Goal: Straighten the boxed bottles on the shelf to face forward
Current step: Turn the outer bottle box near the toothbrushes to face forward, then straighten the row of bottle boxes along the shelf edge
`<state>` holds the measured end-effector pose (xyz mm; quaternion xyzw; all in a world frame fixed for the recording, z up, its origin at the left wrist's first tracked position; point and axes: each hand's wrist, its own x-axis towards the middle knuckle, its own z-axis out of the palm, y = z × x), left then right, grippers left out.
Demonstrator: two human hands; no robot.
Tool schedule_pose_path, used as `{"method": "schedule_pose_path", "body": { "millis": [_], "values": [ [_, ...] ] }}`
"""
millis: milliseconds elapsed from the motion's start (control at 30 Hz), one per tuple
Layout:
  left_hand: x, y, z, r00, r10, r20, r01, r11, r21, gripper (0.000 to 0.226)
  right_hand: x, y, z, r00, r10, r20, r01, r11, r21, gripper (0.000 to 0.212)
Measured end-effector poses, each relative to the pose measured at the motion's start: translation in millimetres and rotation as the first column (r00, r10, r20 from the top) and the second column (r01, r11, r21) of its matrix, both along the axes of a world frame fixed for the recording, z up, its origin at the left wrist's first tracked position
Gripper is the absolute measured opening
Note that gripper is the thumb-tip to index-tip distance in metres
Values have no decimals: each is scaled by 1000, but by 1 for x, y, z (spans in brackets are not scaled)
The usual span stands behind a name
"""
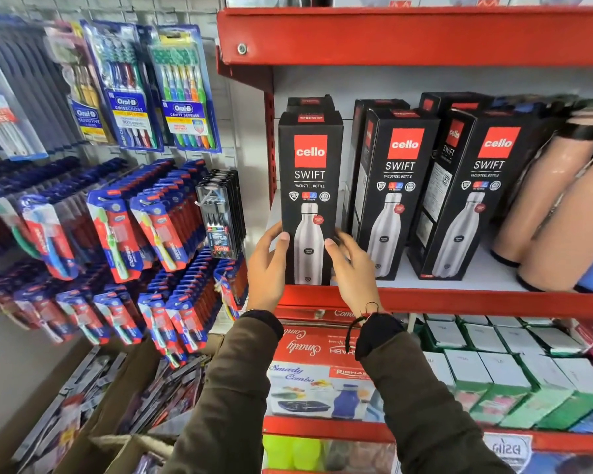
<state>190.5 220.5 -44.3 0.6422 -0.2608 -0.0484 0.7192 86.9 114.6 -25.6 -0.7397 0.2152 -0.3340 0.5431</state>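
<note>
Three black boxed bottles with red logos stand in the front row on a red-edged shelf (pixel 459 299). The leftmost box (pixel 310 186) faces straight forward at the shelf's front edge. My left hand (pixel 267 268) grips its lower left side and my right hand (pixel 351 268) grips its lower right side. The middle box (pixel 396 186) and the right box (pixel 473 193) are turned at an angle, showing their left side panels. More black boxes stand behind them, partly hidden.
Tan loose bottles (pixel 555 206) lean at the shelf's right. A red upright (pixel 271 148) borders the shelf on the left. Toothbrush packs (pixel 127 131) hang on the wall to the left. White and green boxes (pixel 500 367) fill the shelf below.
</note>
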Motion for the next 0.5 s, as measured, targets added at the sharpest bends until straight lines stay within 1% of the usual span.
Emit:
{"method": "schedule_pose_path", "body": {
  "millis": [100,167,233,300,333,400,433,500],
  "values": [
    [-8,-3,-1,998,58,13,-58,998,-30,36,-3,-1,-1,1000,4,-9,-5,1000,-25,45],
    [-19,-6,-3,986,167,15,-166,983,-74,27,-11,0,-3,999,-37,13,38,998,-54,46],
    [-31,-11,-8,944,327,32,-320,937,-138,21,-21,-1,-7,987,-119,110,130,986,-100,43],
    [-43,-19,-12,882,465,73,-448,877,-174,24,-31,-9,-10,959,-190,209,217,969,-115,38],
    [-47,-22,-12,858,504,96,-482,856,-184,25,-34,-14,-11,943,-221,248,254,961,-109,37],
    [-59,-30,-11,826,539,164,-505,837,-211,27,-42,-25,-11,916,-271,295,310,946,-93,37],
    [-67,-36,-9,818,540,201,-495,837,-232,27,-46,-33,-12,910,-292,295,330,940,-89,38],
    [-84,-48,-5,816,514,267,-454,854,-256,27,-52,-49,-15,915,-320,246,349,933,-84,42]
  ]
}}
